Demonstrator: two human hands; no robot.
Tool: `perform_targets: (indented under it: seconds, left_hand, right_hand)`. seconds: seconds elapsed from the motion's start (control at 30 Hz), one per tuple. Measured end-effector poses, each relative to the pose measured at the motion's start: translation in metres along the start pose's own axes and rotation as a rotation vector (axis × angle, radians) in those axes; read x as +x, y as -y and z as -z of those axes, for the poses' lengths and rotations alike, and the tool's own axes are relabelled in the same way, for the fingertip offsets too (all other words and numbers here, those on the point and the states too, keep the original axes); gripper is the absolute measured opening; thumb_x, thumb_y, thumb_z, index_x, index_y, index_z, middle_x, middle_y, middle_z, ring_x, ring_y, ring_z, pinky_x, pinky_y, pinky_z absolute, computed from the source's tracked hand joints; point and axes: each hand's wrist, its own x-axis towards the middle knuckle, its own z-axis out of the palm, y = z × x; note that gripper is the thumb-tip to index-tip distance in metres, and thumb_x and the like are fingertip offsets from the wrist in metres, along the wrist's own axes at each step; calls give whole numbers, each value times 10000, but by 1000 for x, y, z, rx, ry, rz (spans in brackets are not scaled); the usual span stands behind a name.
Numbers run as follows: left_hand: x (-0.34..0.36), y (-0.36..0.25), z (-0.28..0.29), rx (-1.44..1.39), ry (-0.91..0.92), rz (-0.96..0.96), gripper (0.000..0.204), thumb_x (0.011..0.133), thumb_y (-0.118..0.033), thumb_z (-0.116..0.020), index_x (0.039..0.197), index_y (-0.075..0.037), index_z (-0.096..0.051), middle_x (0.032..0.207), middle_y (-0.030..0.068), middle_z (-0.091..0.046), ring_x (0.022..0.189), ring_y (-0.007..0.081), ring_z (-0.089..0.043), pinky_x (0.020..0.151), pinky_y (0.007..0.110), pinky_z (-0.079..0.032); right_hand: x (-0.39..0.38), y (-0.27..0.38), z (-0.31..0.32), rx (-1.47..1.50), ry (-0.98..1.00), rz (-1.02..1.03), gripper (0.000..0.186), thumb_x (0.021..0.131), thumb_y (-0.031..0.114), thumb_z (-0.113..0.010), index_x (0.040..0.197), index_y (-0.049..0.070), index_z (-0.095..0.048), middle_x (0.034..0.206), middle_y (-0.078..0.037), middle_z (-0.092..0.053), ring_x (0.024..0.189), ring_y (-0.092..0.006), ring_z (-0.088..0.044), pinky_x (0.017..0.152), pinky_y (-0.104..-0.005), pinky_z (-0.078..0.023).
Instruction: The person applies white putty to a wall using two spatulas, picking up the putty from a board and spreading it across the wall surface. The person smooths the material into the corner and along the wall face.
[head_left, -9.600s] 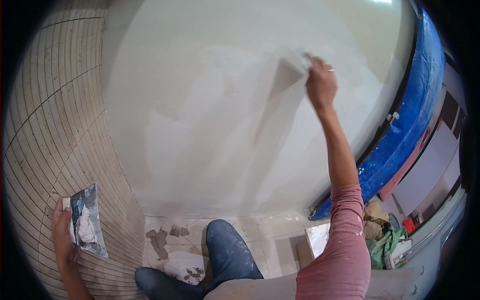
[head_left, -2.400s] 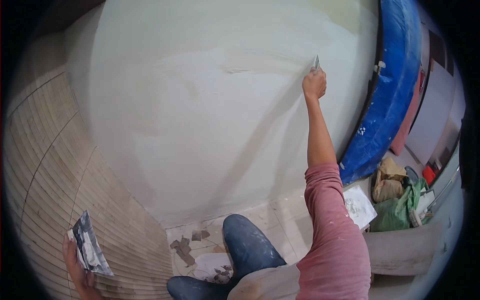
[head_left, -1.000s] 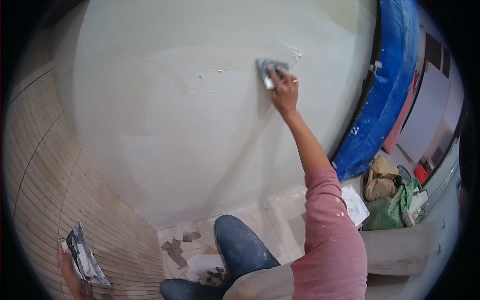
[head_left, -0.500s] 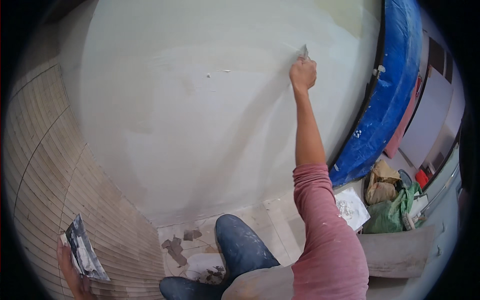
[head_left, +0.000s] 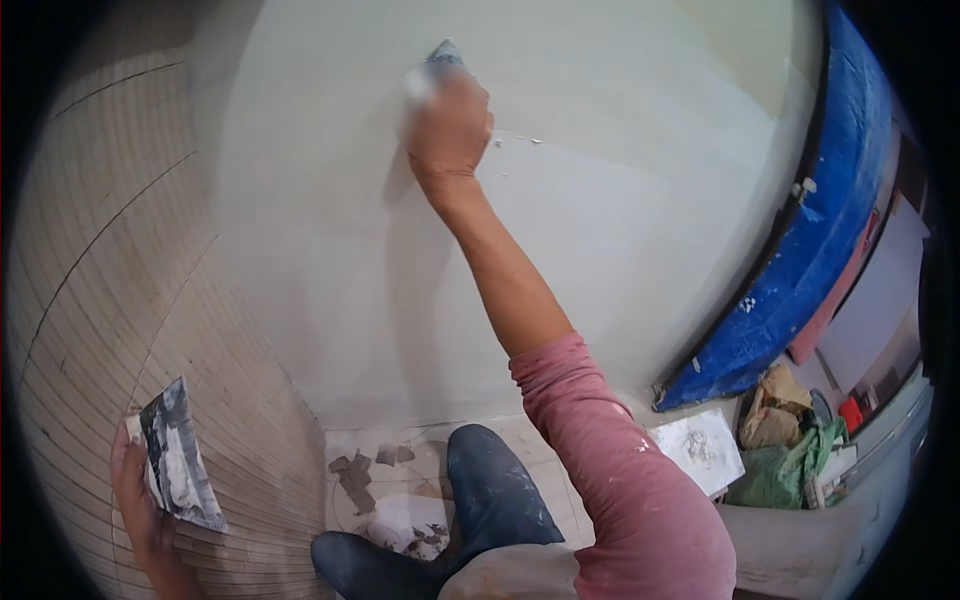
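Grips a scraper (head_left: 447, 52) high on the pale wall (head_left: 600, 250) with the right hand (head_left: 450, 130), nearer the wall's left edge than its right and well above its lower edge. Bends the fingers of that hand closed around the tool, in a blur at the tips; cannot tell whether the scraper touches the surface. Casts a long shadow down the wall toward the lower edge. Just to the right of the hand, a few small white lumps (head_left: 537, 141) on the wall. Wears a pink sleeve (head_left: 640, 480) on the right arm, spotted with white and ending near the elbow.

Holds a flat dark blade (head_left: 168, 408) in the left hand (head_left: 135, 485), with fingers closed on its left side, in front of the ribbed beige wall (head_left: 110, 300). Carries a thick streak of white paste (head_left: 180, 460) along the face of that blade.

Bends both knees, in dark blue trousers (head_left: 500, 490), over the tiled floor (head_left: 535, 450). To their left, near the floor's left edge, grey-brown scraps (head_left: 352, 480) and a white sheet (head_left: 390, 512) with dark fragments on it. Beyond the pink sleeve, a smudged white panel (head_left: 700, 440), then a green bag (head_left: 770, 480) beside tan bags (head_left: 775, 420). Along the pale wall's right edge, blue sheeting (head_left: 810, 250).
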Motion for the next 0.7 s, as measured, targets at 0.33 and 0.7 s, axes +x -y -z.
perform_targets:
  seconds: [0.33, 0.7]
  left_hand:
    - [-9, -14, -6, -25, 58, -43, 340, 1029, -103, -466, 1330, 43, -529, 1133, 78, -665, 984, 125, -655, 877, 274, -528]
    - [-3, -11, -10, 28, 102, 16, 268, 1022, -91, -456, 1251, 13, -552, 1048, 54, -664, 911, 110, -656, 825, 287, -548]
  right_hand:
    - [-95, 103, 11, 7, 327, 703, 396, 877, 151, -633, 1239, -10, -643, 1124, -120, -612, 1040, -260, -626, 806, -431, -503]
    - [59, 67, 11, 4, 165, 1223, 384, 937, 165, -620, 1248, 379, -688, 1304, 64, -617, 1247, -188, -566, 1109, -380, -431]
